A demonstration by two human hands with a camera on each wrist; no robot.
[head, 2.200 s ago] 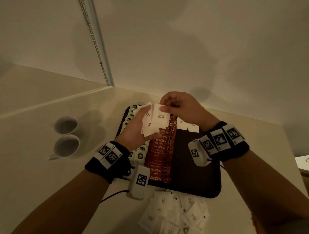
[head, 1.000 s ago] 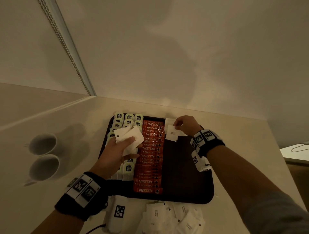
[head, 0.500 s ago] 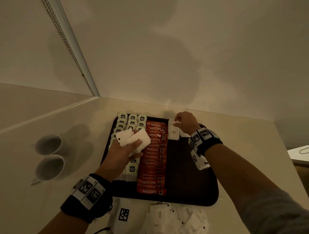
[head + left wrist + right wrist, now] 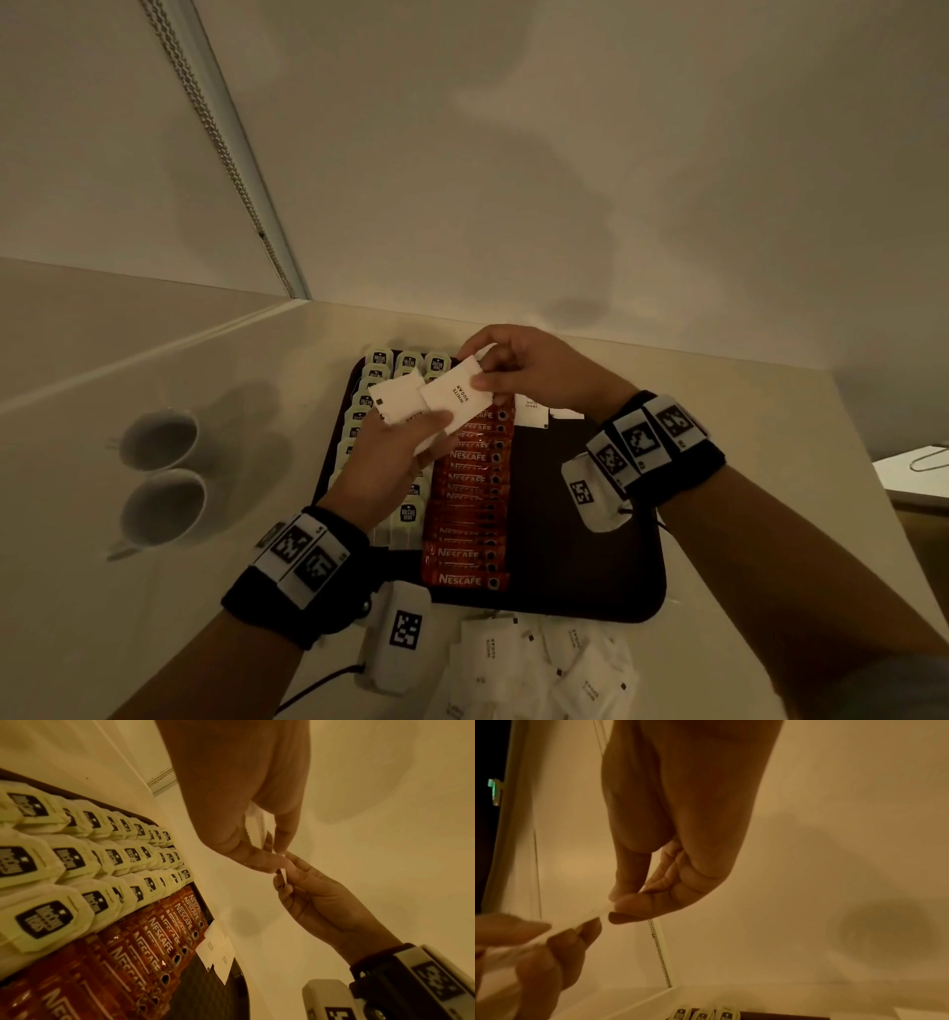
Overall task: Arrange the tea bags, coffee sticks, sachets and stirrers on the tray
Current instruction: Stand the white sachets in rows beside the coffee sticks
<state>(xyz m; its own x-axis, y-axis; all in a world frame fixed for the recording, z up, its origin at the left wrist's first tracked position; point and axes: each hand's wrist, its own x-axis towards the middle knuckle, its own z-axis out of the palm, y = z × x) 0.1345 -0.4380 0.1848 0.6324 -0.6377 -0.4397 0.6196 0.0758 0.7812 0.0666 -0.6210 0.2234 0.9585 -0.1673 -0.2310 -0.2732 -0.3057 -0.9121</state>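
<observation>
Surface: pale counter (image 4: 257, 360) in a wall corner, dark tray (image 4: 590, 565) on it.
Done: tea bags (image 4: 408, 516) and Nescafé sticks (image 4: 470, 514) in rows; two sugar sachets (image 4: 534, 411) laid at the tray's far edge.
Left: loose sachet pile (image 4: 539, 663) on the counter near the tray; no stirrers visible.
Left hand (image 4: 390, 457): grips a small sachet stack (image 4: 398, 403) above the tea bags.
Right hand (image 4: 534, 372): pinches the top white sugar sachet (image 4: 454, 398); long axis slants from near-left to far-right.

dim warm light on plain pale walls (image 4: 565, 154), a beaded blind chain (image 4: 215, 139) hanging in the corner.
</observation>
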